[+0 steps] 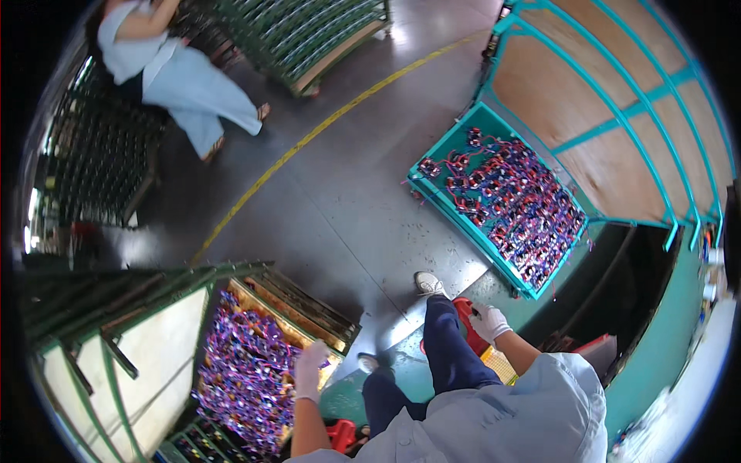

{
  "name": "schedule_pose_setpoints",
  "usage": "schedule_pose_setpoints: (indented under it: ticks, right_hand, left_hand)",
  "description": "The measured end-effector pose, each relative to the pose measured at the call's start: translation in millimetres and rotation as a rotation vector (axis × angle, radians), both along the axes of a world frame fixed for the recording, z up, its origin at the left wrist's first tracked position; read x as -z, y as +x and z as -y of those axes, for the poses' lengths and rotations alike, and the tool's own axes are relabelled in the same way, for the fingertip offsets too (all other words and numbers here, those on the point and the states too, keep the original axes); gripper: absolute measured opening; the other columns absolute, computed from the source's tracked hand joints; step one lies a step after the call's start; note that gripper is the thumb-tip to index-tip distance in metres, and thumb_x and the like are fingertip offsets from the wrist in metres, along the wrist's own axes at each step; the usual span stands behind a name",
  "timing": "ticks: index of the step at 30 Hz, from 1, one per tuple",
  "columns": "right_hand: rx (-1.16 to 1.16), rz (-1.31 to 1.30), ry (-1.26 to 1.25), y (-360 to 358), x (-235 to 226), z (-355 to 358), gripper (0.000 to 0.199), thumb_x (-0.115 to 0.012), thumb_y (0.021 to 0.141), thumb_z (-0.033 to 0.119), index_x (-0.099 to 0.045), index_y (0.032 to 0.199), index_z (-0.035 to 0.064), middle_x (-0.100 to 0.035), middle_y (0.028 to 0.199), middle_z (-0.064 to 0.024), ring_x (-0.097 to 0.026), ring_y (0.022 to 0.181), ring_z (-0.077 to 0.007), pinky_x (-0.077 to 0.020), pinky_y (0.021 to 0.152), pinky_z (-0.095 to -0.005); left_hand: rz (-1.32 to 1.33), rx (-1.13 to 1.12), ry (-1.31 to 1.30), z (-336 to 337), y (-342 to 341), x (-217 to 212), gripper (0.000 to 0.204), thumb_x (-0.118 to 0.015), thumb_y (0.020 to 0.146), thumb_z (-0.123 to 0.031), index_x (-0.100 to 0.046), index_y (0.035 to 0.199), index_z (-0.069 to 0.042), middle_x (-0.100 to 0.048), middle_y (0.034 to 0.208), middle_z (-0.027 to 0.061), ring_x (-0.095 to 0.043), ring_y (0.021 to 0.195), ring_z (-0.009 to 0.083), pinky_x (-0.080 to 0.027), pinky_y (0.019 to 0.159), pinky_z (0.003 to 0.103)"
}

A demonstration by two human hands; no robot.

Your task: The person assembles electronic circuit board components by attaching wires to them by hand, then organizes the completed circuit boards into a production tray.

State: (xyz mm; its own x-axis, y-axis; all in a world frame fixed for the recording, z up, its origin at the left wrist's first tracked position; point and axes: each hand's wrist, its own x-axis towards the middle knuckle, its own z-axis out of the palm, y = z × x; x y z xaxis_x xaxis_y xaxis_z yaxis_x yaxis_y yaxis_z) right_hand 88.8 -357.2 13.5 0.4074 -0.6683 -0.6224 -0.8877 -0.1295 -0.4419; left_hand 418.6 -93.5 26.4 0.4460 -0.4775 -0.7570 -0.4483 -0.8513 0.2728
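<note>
My left hand [310,369], in a white glove, is at the right side of a wood-edged cart bin [309,333]. A heap of small wired parts [251,370] with purple and red leads fills that bin. The left fingers are blurred, and I cannot make out anything held in them. My right hand [488,321], also gloved in white with dark fingertips, hangs above a red plastic stool or tub [463,315]. Its fingers are loosely spread, with no object visible in them. A yellow crate [498,363] is partly hidden below my right forearm.
Ahead on the right stands a teal cart [482,251] carrying rows of similar wired parts [517,201]. Green racks [309,38] line the far side, beyond a yellow floor line [309,137]. A person [181,77] is at the upper left. Something red [340,434] lies near my left leg.
</note>
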Motion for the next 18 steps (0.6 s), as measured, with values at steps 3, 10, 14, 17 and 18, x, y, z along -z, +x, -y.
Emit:
schedule_pose_setpoints:
  ticks: [3, 10, 14, 17, 18]
  right_hand:
    - [0.169, 0.067, -0.081, -10.8, -9.4, -2.9, 0.03, -0.047, 0.072, 0.015, -0.057, 0.097, 0.0001, -0.058, 0.085, -0.0252, -0.057, 0.083, -0.0378, -0.0445, 0.074, -0.0431]
    - [0.378, 0.371, -0.058, -2.7, 14.6, -63.1, 0.032, -0.048, 0.074, 0.01, -0.055, 0.102, -0.0033, -0.057, 0.066, -0.0191, -0.057, 0.057, -0.0267, -0.0443, 0.055, -0.034]
    - [0.233, 0.401, -0.083, 9.9, 13.5, -68.1, 0.027, -0.05, 0.074, 0.012, -0.058, 0.097, -0.0007, -0.059, 0.069, -0.0186, -0.059, 0.065, -0.0304, -0.0467, 0.063, -0.0357]
    - [0.265, 0.422, -0.001, 23.3, 8.9, -32.8, 0.024, -0.051, 0.076, 0.012, -0.058, 0.096, -0.0009, -0.06, 0.077, -0.0191, -0.06, 0.074, -0.0282, -0.046, 0.069, -0.0352]
    - [0.31, 0.441, 0.035, 29.0, 8.4, -15.5, 0.024, -0.051, 0.077, 0.012, -0.057, 0.096, -0.0005, -0.06, 0.079, -0.0188, -0.059, 0.075, -0.0274, -0.0457, 0.069, -0.0351]
  left_hand:
    - [-0.359, -0.41, -0.445, 17.8, -54.4, -23.8, 0.038, -0.044, 0.086, -0.026, -0.054, 0.109, 0.003, -0.059, 0.105, 0.0132, -0.056, 0.097, 0.0193, -0.042, 0.084, 0.031]
    - [-0.242, 0.227, -0.484, 73.7, -54.1, -91.0, 0.038, -0.047, 0.087, -0.024, -0.051, 0.11, 0.006, -0.056, 0.108, 0.0218, -0.055, 0.101, 0.0274, -0.042, 0.086, 0.031]
    - [-0.027, 0.284, -0.46, 87.4, -35.7, -106.7, 0.043, -0.043, 0.087, -0.031, -0.053, 0.109, 0.004, -0.057, 0.105, 0.02, -0.056, 0.097, 0.0299, -0.042, 0.087, 0.034]
    - [0.051, 0.346, -0.244, 98.8, -27.6, -107.4, 0.044, -0.04, 0.087, -0.034, -0.054, 0.108, 0.003, -0.056, 0.106, 0.0203, -0.054, 0.1, 0.0319, -0.04, 0.089, 0.036]
    - [0.061, 0.395, -0.134, 105.9, -29.2, -112.3, 0.044, -0.04, 0.087, -0.034, -0.054, 0.108, 0.002, -0.056, 0.107, 0.0206, -0.053, 0.101, 0.0322, -0.039, 0.09, 0.037]
